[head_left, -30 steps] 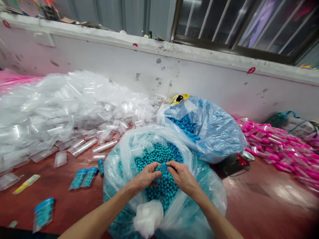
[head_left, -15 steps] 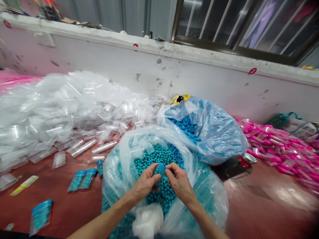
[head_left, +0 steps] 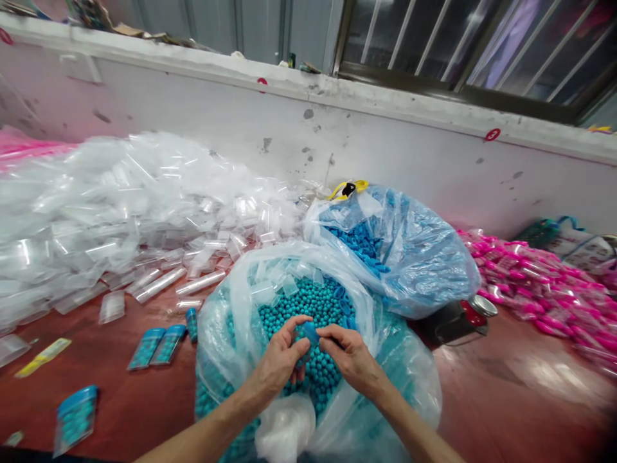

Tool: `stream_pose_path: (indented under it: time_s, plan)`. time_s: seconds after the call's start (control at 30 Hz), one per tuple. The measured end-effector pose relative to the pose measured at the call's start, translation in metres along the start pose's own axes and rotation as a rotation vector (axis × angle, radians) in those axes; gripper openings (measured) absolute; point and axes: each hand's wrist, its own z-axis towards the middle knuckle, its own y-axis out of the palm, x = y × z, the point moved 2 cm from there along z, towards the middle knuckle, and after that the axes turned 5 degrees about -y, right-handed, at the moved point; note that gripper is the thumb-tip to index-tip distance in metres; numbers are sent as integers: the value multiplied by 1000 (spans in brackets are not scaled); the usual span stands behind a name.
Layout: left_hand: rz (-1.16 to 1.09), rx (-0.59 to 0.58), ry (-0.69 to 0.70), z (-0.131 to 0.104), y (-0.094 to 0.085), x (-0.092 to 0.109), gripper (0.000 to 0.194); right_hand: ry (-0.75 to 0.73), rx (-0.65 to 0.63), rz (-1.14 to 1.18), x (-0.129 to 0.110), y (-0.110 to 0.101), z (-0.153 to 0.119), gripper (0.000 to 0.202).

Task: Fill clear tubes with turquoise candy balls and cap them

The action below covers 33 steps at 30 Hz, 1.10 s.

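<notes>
My left hand (head_left: 284, 354) is closed around a small clear plastic container, mostly hidden by the fingers. A blue cap (head_left: 310, 332) sits tilted at its top, pinched between the thumb and fingers of my right hand (head_left: 348, 354). Whether the cap is fully seated I cannot tell. Both hands are over an open plastic bag (head_left: 241, 289) of teal beads (head_left: 294, 308). Several clear pieces (head_left: 264, 292) and a few blue caps (head_left: 343, 302) lie on the beads inside it.
Left of the bag are filled, blue-capped containers (head_left: 147, 348) and a yellow-handled tool (head_left: 43, 357). Clear empty containers (head_left: 120, 206) form a big heap behind. A blue bag of caps (head_left: 424, 251), a dark can (head_left: 457, 328) and pink packs (head_left: 535, 283) stand to the right.
The blue cap has tilted to the right between my hands, and my right-hand fingers have shifted to a side pinch on it. The view has shifted slightly.
</notes>
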Motion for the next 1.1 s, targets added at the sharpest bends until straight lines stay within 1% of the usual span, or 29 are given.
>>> stream_pose_path:
  time_s: [0.07,0.1,0.23,0.27,0.33,0.4,0.43,0.5,0.57,0.6,0.67,0.7,0.77,0.87,0.93,1.0,1.1]
  plan:
    - [29,-27,21,-2,0,0,51,13,34,14,3,3,-4,19]
    - [45,-23,37,-3,0,-1,49,2,31,-5,2,4,-6,19]
    - [133,91,137,-8,0,-3,34,-104,-35,-128,-4,4,-9,23]
    - [139,100,149,-9,0,-2,33,-110,-35,-127,-5,3,-10,22]
    - [103,42,122,-11,1,-2,35,-59,-12,-61,-4,2,-11,20]
    - [46,-42,49,-12,2,-2,39,17,22,15,-1,4,-13,18]
    - [32,-54,24,-13,3,-2,39,28,32,22,0,5,-14,18]
    - [38,4,31,-14,3,-2,35,-28,34,-37,1,9,-17,20]
    - [44,76,82,-15,4,-3,30,-126,39,-126,1,14,-19,22]
    - [31,87,98,-16,5,-4,29,-159,44,-157,1,15,-20,23]
    - [-25,49,79,-16,5,-6,31,-176,70,-172,1,17,-21,24]
    - [-57,14,56,-16,4,-6,33,-156,80,-149,1,17,-21,22]
    - [-88,-57,22,-15,-1,-6,38,-42,62,2,3,17,-20,17]
    - [-45,-131,42,-15,-12,-2,42,183,-49,365,4,15,-16,23]
    - [-5,-153,78,-16,-17,1,42,247,-60,509,2,10,-13,29]
    - [28,-158,118,-17,-19,4,43,237,-65,496,-2,4,-10,34]
    - [61,-140,153,-18,-18,7,42,194,-164,374,-8,0,-7,34]
